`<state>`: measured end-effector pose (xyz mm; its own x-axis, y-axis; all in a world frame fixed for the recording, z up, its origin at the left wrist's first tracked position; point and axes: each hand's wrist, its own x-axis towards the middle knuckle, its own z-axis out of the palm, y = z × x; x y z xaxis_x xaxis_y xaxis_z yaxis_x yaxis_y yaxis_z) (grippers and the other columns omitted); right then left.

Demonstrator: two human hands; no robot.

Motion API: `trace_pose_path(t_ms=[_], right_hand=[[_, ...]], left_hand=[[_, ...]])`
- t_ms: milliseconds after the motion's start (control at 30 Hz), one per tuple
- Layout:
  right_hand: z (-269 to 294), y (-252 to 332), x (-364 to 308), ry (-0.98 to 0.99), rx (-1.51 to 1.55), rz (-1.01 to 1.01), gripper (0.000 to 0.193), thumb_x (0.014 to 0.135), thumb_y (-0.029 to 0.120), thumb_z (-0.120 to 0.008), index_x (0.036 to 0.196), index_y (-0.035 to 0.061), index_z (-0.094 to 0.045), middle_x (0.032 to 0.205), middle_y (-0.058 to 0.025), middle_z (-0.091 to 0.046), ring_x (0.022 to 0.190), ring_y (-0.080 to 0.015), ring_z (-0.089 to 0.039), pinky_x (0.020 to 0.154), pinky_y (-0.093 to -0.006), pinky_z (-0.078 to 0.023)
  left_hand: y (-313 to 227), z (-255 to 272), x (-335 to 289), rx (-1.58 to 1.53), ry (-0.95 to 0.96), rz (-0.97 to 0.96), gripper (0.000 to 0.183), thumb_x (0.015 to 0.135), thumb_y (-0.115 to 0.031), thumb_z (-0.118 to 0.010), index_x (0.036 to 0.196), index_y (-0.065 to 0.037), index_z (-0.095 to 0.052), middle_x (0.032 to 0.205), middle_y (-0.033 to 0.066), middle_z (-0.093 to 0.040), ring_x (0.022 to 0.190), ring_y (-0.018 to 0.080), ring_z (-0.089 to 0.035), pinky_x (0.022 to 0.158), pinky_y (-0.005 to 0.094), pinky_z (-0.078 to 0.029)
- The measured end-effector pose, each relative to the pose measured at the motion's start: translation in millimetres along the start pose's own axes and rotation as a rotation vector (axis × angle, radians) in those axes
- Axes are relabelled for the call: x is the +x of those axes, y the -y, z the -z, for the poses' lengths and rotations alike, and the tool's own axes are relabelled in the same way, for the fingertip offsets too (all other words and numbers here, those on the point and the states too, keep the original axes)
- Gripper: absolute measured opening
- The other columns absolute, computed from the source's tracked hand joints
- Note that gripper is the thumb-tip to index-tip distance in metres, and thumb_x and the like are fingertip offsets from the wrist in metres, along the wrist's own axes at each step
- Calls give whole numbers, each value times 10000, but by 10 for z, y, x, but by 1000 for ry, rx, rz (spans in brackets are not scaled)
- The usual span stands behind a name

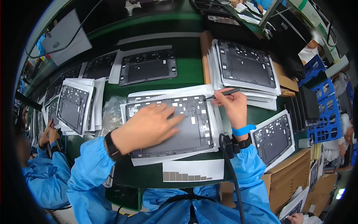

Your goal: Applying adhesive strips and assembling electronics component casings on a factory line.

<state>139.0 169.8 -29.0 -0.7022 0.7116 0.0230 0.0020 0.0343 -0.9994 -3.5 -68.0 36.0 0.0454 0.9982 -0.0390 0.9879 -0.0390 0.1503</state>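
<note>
A dark tablet back housing (186, 138) with many small white patches lies on white sheets in front of me. Over its left half my left hand (149, 125) is spread, palm down, its fingers apart and smeared by motion. I see nothing in that hand, and cannot tell whether it touches the housing. My right hand (234, 106) is closed on a slim black pointed tool (230, 92), whose tip is at the housing's upper right corner. Just below the housing rests a white sheet (194, 177) with a stepped row of grey-brown squares.
Stacked housings interleaved with white sheets (248, 65) stand at the back right. Further housings lie at the back (149, 67), at the left (72, 108) and at the right (274, 138). Clear plastic bags (112, 112) lie beside my left hand. A co-worker in blue (44, 179) sits at left.
</note>
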Motion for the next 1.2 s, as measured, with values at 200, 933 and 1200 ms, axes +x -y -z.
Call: trace_pose_path(t_ms=[200,933,1200], right_hand=[[13,-5,7,-5,15,-72,160,871,28,-716,961,-84,-647,851,-141,-713,740,-192,-722,680,-258,-582],[-23,-146,-3,-11,-13,-31,150,867,48,-728,935,-73,-670,811,-119,-715,724,-170,-718,644,-245,-550],[-56,-201,-20,-124,-55,49,193,909,132,-696,914,-58,-661,736,-95,-688,650,-147,-695,595,-242,-519]], left_hand=[[252,-171,460,88,-151,-67,376,926,-269,-614,1239,-62,-577,1036,110,-615,919,254,-657,751,363,-540],[261,-404,637,134,-177,-72,442,930,-286,-605,1343,-138,-551,994,97,-584,819,232,-648,672,349,-548],[197,-503,740,269,-225,-149,453,837,-204,-654,1260,-43,-626,974,72,-641,864,209,-656,647,310,-545]])
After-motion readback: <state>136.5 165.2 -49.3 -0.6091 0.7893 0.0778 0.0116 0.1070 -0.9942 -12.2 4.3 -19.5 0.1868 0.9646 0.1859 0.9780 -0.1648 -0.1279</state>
